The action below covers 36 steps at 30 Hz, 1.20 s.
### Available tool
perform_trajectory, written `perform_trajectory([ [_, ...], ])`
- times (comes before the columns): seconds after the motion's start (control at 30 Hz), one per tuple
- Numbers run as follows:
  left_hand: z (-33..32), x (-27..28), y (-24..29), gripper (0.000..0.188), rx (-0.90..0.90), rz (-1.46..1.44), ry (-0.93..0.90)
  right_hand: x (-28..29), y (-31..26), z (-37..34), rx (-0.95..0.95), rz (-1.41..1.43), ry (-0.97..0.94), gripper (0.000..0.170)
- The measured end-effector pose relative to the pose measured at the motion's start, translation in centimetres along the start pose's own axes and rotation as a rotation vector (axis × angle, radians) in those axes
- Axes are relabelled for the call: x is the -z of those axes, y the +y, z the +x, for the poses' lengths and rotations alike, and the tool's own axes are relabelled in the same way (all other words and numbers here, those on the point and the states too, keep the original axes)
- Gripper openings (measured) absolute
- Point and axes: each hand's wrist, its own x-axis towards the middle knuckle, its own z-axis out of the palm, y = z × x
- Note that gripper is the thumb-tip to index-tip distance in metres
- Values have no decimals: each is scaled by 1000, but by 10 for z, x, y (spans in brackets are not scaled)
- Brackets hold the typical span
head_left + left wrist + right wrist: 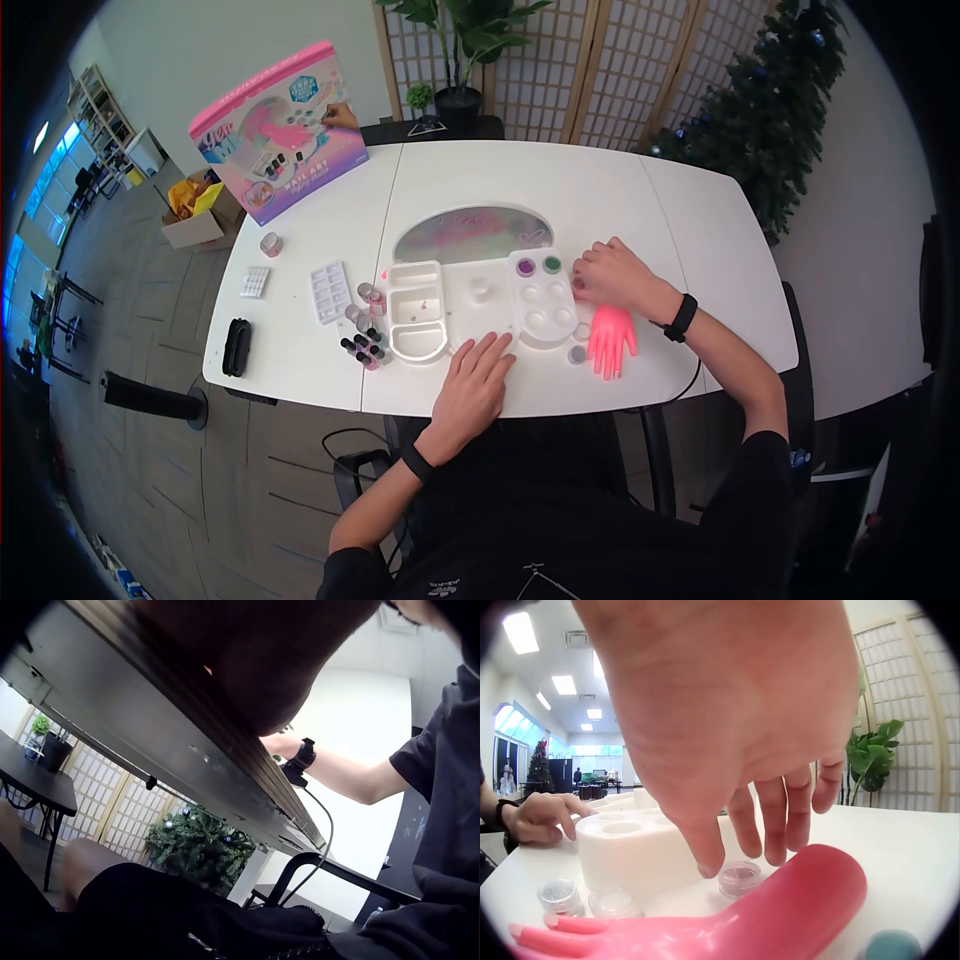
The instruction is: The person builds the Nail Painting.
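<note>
My right hand (615, 275) reaches down beside the right side of the white tray (475, 335). In the right wrist view its fingers (774, 825) hang apart around a small clear jar of pinkish powder (739, 879), with no firm hold visible. A pink model hand (611, 340) lies just in front. My left hand (470, 390) rests with extended fingers at the tray's front edge. Purple (526, 267) and green (551, 264) pots sit in the tray's right section. The left wrist view does not show the left fingers' contact.
Clear jars (577, 354) lie between tray and model hand. Left of the tray are dark-capped bottles (365, 350), a compartment tray (330, 292), a white block (255, 282) and a black case (237, 347). A colourful box (280, 140) stands at the back left.
</note>
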Motion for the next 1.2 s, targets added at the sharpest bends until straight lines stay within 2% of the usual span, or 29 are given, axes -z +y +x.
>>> perform_trajectory([
  [0.13,0,0,0,40,0,-5,7,-4,-4,-1,-20,-79,51,23],
  [0.23,-1,0,0,40,-4,-11,7,3,-3,-3,-66,0,27,22],
  [0.33,-1,-1,-1,40,-1,-19,9,23,-3,-2,-113,107,121,20],
  [0.43,-1,-1,-1,40,1,-12,7,47,-16,0,-42,249,180,20],
  [0.53,-1,-2,0,39,-1,-5,-5,50,-36,10,67,225,114,21],
  [0.63,-1,-3,-2,39,0,-8,3,39,-51,18,154,270,152,22],
  [0.73,-1,-3,-2,41,-5,-13,17,42,-60,26,157,253,95,21],
  [0.93,-1,-4,-2,41,-5,-10,8,42,-60,27,197,258,131,17],
  [1.03,-1,-3,-2,41,-6,-14,9,43,-60,29,182,248,60,17],
  [1.2,-1,0,-1,40,-11,13,-8,41,-60,30,187,266,92,18],
])
